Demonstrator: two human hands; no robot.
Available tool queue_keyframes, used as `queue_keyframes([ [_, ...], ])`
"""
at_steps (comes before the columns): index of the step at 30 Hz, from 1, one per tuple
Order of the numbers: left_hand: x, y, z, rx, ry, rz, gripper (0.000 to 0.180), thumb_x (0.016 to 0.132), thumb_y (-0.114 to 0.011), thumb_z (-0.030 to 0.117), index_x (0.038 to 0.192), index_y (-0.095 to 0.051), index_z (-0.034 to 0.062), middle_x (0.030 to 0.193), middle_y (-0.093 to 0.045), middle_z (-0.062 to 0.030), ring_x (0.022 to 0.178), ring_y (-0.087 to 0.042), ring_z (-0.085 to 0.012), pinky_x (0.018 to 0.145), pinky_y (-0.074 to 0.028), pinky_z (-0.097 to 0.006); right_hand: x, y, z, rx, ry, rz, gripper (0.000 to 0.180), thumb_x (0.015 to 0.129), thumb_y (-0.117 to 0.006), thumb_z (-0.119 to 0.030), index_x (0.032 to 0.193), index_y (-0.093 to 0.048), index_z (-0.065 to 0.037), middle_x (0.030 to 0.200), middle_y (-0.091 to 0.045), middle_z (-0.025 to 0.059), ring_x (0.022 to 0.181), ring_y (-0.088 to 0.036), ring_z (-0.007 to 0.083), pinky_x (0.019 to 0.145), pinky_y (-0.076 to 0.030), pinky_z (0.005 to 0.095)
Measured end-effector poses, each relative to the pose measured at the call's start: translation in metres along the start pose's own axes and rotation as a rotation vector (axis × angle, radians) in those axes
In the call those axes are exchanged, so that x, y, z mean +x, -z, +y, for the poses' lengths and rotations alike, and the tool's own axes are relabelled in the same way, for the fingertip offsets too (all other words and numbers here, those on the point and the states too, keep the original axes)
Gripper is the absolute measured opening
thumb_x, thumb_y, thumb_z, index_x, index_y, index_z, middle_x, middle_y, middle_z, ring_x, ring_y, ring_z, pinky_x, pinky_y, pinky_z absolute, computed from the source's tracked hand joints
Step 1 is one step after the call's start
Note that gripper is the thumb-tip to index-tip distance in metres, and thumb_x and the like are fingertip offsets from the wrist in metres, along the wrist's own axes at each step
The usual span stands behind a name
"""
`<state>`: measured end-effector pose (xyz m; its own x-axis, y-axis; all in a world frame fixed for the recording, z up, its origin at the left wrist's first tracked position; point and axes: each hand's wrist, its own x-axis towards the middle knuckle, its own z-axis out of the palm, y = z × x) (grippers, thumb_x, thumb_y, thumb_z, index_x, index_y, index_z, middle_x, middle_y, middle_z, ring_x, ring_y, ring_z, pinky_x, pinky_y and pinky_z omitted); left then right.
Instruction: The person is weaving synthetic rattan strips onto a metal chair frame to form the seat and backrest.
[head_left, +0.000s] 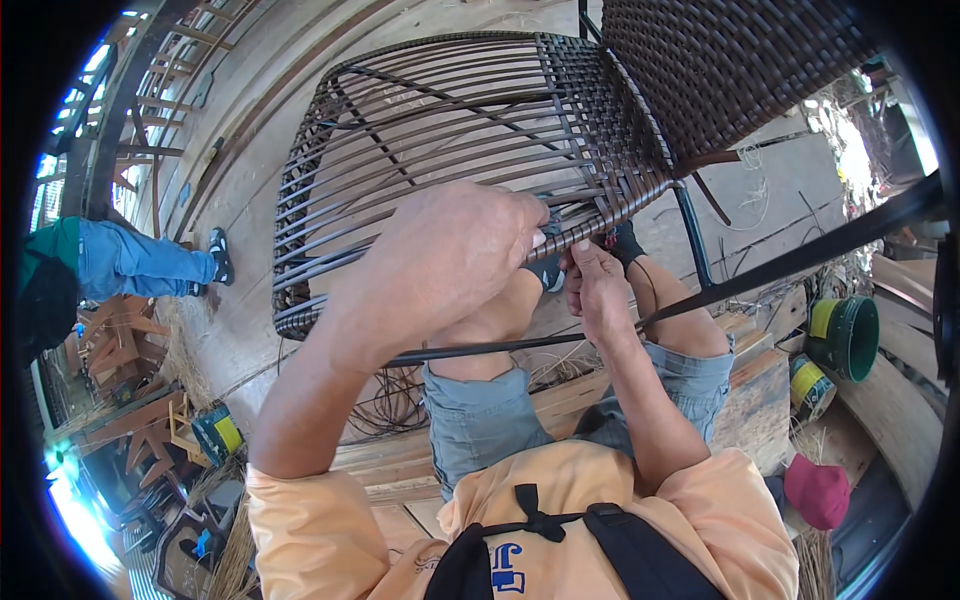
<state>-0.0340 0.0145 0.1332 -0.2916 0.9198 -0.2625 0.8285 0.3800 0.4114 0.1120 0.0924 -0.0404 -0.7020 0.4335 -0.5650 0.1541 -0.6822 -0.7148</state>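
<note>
Floorboards (255, 260) are spanning a cluttered workshop where, watching remotely, I am seeing a person in jeans (145, 262) standing at far left. Below, a yellow-labelled green bucket (218, 432) is sitting beside wooden pieces, its contents hidden from me. At centre, a brown woven chair (585, 110) is filling the space before the wearer's knees, open strands running at left, tight weave at right. I am judging its frame stiff and fairly light, its strands springy and slick, likely to kink if bent sharply; the wrapped near rail is offering the surest hold. The left hand (455, 240) is gripping that rail from above, its fingertips partly hidden; the right hand (596, 288) is pinching just beneath. Farther right, a dark strip (800, 256) is slanting past a large green bucket (838, 340) and a smaller bucket (812, 385); I am making out no contents in either.
</note>
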Motion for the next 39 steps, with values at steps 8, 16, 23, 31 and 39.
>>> queue_keyframes([
  [8,0.011,0.007,-0.002,0.115,-0.201,-0.036,0.022,0.08,-0.053,0.013,0.098,-0.062,0.0019,0.085,-0.062,-0.0157,0.077,-0.059,-0.0344,0.067,-0.048,-0.04,-0.006,-0.016,-0.012,0.072,-0.135,-0.068,0.035,0.094,-0.046,-0.034,0.071,-0.049,-0.008,0.048,-0.032,-0.0051,0.037,-0.026,0.0057,0.034,-0.018,0.0226],
  [16,0.009,0.0,0.006,0.225,-0.234,0.079,0.023,0.076,-0.057,0.013,0.097,-0.059,0.0037,0.077,-0.058,-0.0102,0.071,-0.059,-0.0281,0.059,-0.047,-0.036,0.011,-0.032,-0.038,0.095,-0.545,-0.571,0.017,0.083,-0.054,-0.013,0.069,-0.055,-0.004,0.049,-0.04,-0.003,0.039,-0.031,0.0067,0.036,-0.021,0.0235],
  [23,0.013,0.001,0.005,0.137,-0.203,0.099,0.022,0.077,-0.06,0.01,0.098,-0.059,0.0044,0.08,-0.06,-0.0121,0.074,-0.059,-0.03,0.067,-0.047,-0.037,0.03,-0.036,-0.048,-0.154,0.013,-0.712,0.007,0.077,-0.059,-0.009,0.072,-0.058,-0.003,0.053,-0.045,-0.0027,0.049,-0.041,0.0047,0.042,-0.028,0.0214],
  [31,0.009,0.012,0.004,-0.103,-0.021,0.022,0.017,0.077,-0.062,0.006,0.094,-0.062,0.003,0.086,-0.062,-0.0142,0.081,-0.06,-0.0301,0.069,-0.048,-0.035,0.005,-0.036,-0.051,0.104,-0.059,-0.53,0.017,0.075,-0.059,0.003,0.092,-0.062,0.001,0.063,-0.054,0.0002,0.053,-0.044,0.0041,0.047,-0.032,0.0179],
  [39,-0.01,-0.003,0.006,0.092,-0.133,0.232,0.02,0.076,-0.061,0.009,0.093,-0.055,0.0003,0.095,-0.057,-0.0148,0.083,-0.058,-0.0316,0.064,-0.047,-0.038,-0.001,-0.045,-0.048,0.251,0.142,-0.463,0.022,0.079,-0.057,0.006,0.101,-0.06,0.005,0.089,-0.064,0.0081,0.071,-0.059,0.0098,0.06,-0.048,0.021],
])
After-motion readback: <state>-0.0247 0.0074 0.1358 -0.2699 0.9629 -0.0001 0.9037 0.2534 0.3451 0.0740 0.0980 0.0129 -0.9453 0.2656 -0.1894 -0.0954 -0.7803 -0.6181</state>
